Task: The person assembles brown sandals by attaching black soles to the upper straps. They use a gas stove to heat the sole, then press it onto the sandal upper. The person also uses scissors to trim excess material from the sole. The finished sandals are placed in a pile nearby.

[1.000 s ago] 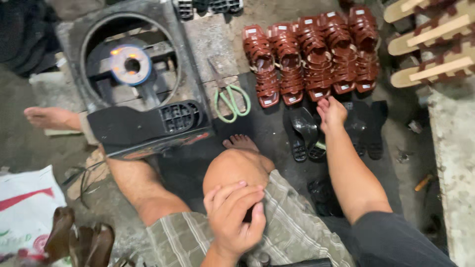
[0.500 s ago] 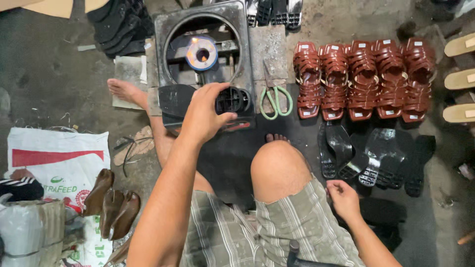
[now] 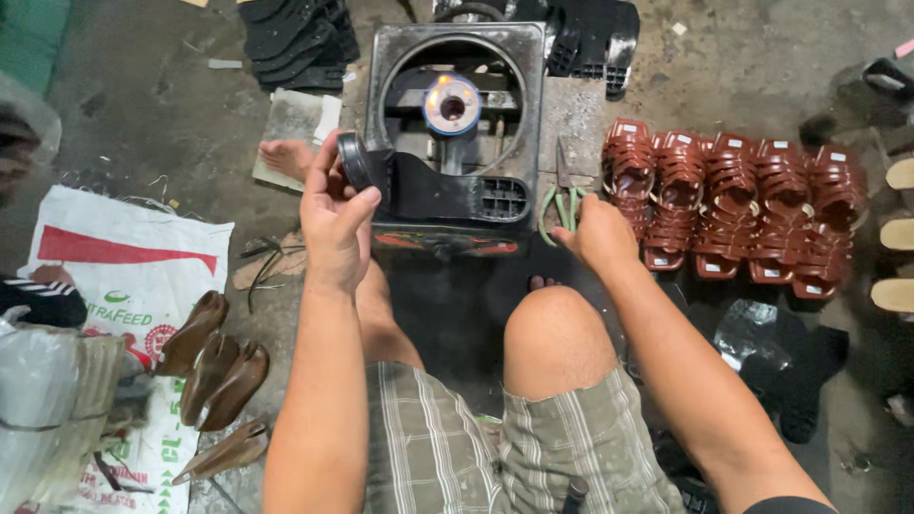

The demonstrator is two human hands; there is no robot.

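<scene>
The left hand (image 3: 335, 217) is gripping the heel end of a black shoe sole (image 3: 428, 187), fingers curled round its rim, and holding it tilted across the front edge of a square metal stove (image 3: 533, 105). Inside the stove's round opening a small burner (image 3: 451, 103) is glowing with a flame just beyond the sole.

The right hand (image 3: 598, 234) is closing over the green-handled scissors (image 3: 564, 204), which are lying on the floor just right of the stove; the fingers are hiding most of the handles, so how firm the hold is cannot be told.

Further right, a row of stacked reddish-brown sandal uppers (image 3: 733, 205) is standing on the floor, each stack bearing a small white tag on top. Below them, black soles (image 3: 809, 366) are lying beside a crinkled clear plastic wrapper (image 3: 749, 328).

Behind the stove, more black soles (image 3: 295, 38) are piled at the upper left and black moulded pieces (image 3: 595, 38) at the upper right.

To the left, a white sack (image 3: 133, 266) with a red band and green printing is spreading flat over the floor, and brown wooden shoe lasts (image 3: 214, 366) are resting on its edge. A bare foot (image 3: 284, 157) is sitting on a pale board left of the stove.
</scene>
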